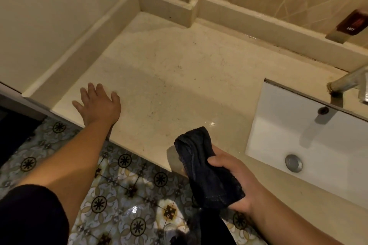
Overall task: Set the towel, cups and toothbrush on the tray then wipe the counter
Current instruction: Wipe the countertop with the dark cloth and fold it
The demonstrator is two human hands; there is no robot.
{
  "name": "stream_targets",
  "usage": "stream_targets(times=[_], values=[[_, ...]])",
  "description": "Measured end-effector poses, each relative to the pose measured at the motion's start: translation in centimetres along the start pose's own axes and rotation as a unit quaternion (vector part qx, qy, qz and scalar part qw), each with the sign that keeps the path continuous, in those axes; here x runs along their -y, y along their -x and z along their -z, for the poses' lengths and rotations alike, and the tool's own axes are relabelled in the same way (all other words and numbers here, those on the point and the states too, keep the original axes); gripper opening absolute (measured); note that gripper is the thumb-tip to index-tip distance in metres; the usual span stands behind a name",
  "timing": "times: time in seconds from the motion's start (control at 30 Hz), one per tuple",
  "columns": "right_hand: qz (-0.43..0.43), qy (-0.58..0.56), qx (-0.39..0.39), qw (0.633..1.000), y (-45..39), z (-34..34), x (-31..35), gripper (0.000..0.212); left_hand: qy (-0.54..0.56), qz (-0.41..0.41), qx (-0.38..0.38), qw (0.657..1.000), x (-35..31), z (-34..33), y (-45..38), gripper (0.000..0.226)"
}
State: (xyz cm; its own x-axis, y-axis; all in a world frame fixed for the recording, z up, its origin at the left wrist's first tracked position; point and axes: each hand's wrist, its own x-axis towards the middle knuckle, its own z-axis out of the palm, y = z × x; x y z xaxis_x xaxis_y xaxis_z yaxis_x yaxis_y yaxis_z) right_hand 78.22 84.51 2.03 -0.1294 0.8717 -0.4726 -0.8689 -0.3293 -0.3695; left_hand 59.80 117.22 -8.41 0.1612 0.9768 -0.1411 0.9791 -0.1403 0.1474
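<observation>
A beige stone counter [169,77] fills the middle of the view, with small dark specks and a wet sheen near its front right. My left hand [99,103] lies flat on the counter's front left corner, fingers spread, holding nothing. My right hand [235,181] hovers over the counter's front edge and grips a bunched dark cloth [205,169]. No tray, cups, toothbrush or towel show in this view.
A white sink basin [310,135] with a metal drain plug [293,163] is set into the counter at the right, under a metal faucet [346,81]. A raised ledge [258,18] and tiled wall run along the back. Patterned floor tiles [127,185] lie below.
</observation>
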Motion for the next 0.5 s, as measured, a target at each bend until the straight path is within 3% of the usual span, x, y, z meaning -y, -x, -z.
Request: stream_targets(times=[0.1,0.2,0.23,0.3,0.33,0.43,0.5], values=[[-0.004,0.056,-0.006,0.998,1.8,-1.3,0.7,0.057,0.016,-0.002,0.074,0.997,-0.3,1.7,0.6,0.069],[-0.001,0.165,-0.025,0.986,3.7,-3.4,2.0,0.050,0.133,-0.082,0.115,0.981,-3.1,5.6,4.7,0.058],[0.008,0.205,-0.039,0.978,4.3,-4.2,2.6,0.048,0.212,-0.124,0.138,0.959,-4.4,7.3,6.8,0.054],[0.032,0.287,-0.082,0.954,5.5,-5.7,3.5,0.045,0.361,-0.205,0.223,0.882,-7.0,11.6,11.5,0.046],[0.043,0.326,-0.101,0.939,6.1,-6.4,3.9,0.039,0.384,-0.247,0.266,0.849,-8.0,13.6,13.5,0.046],[0.059,0.446,-0.120,0.885,7.7,-8.3,4.8,0.023,0.346,-0.349,0.365,0.791,-9.8,18.3,17.8,0.058],[0.070,0.524,-0.121,0.840,8.6,-9.3,5.3,0.020,0.268,-0.398,0.378,0.792,-10.4,20.1,19.3,0.063]])
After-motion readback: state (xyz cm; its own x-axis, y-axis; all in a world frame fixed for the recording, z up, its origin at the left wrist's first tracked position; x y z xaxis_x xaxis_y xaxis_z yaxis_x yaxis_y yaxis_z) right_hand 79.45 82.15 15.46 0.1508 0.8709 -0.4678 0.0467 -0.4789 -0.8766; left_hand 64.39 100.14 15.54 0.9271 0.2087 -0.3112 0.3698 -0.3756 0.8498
